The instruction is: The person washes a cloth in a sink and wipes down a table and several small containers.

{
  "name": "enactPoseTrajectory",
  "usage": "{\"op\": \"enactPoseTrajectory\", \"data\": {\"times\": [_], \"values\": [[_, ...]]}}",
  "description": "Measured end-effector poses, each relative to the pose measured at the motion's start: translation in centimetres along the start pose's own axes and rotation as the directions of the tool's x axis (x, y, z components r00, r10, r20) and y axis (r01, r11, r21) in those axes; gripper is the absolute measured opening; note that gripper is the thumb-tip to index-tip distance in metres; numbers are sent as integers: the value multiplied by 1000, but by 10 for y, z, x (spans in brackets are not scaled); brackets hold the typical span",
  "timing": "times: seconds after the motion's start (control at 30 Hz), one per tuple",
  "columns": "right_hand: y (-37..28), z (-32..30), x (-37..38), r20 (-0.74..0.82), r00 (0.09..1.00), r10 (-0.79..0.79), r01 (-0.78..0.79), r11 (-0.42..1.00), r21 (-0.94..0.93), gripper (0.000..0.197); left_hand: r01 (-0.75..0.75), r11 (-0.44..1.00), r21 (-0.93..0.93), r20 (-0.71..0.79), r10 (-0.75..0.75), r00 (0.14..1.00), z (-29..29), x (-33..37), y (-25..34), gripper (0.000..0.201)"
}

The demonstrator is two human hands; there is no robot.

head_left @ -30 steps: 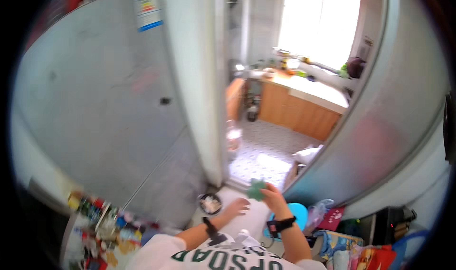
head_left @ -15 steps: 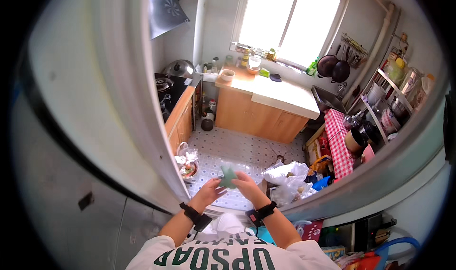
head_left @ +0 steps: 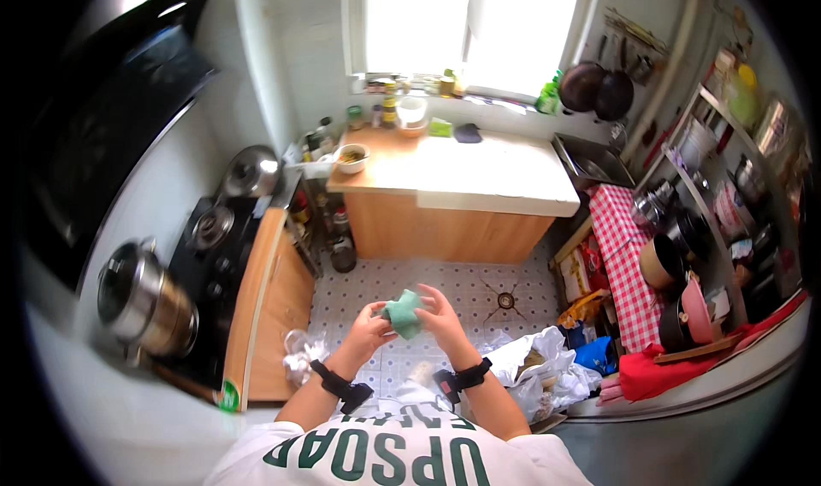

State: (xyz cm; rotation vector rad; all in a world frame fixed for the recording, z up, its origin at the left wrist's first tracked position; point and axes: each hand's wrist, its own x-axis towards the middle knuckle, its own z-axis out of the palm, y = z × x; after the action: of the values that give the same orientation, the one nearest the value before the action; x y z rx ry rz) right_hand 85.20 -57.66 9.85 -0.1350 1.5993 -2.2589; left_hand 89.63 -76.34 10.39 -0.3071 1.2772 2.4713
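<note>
A crumpled green cloth [head_left: 404, 313] is held up in front of my body, above the tiled floor. My left hand [head_left: 365, 332] grips its left side, fingers curled against the fabric. On the opposite side, my right hand [head_left: 440, 317] pinches the right edge between thumb and fingers. Each wrist wears a black strap with a small box. Beyond the hands stands the wooden counter [head_left: 505, 171] with a pale top. A white bowl [head_left: 351, 159] with food in it sits at its left end.
On the left, a tall steel pot [head_left: 147, 302] stands on the black stove [head_left: 209, 255]. White plastic bags [head_left: 547, 371] lie on the floor at the right, near a metal ring stand [head_left: 506, 300]. A checked cloth [head_left: 624, 264] covers a low table beside the shelves [head_left: 705, 200].
I have moved forward through the doorway into the kitchen; the stove and steel pot now show at left. Both hands still hold the green cloth, which looks more bunched.
</note>
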Motion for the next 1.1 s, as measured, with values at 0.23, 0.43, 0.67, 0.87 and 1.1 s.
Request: {"op": "enactPoseTrajectory", "data": {"times": [0.23, 0.43, 0.67, 0.87, 1.1], "values": [[-57, -94, 87, -100, 994, 38, -44, 998, -55, 42, 299, 940, -166, 339, -230, 912, 55, 172, 55, 38], [-118, -174, 146, -134, 991, 9, -42, 968, -247, 53, 215, 961, 175, 390, -268, 881, 123, 308, 74, 42], [-212, -292, 196, -302, 952, 54, -179, 897, -404, 53, 57, 870, 489, 480, -323, 816, 157, 476, 149, 41], [-323, -373, 158, -561, 827, -24, -239, 889, -390, 45, 62, 922, 381, 424, -234, 875, 151, 532, 286, 48], [-493, -518, 153, -655, 755, -24, -414, 758, -504, 40, -95, 947, 308, 488, -72, 870, 321, 640, 337, 53]]}}
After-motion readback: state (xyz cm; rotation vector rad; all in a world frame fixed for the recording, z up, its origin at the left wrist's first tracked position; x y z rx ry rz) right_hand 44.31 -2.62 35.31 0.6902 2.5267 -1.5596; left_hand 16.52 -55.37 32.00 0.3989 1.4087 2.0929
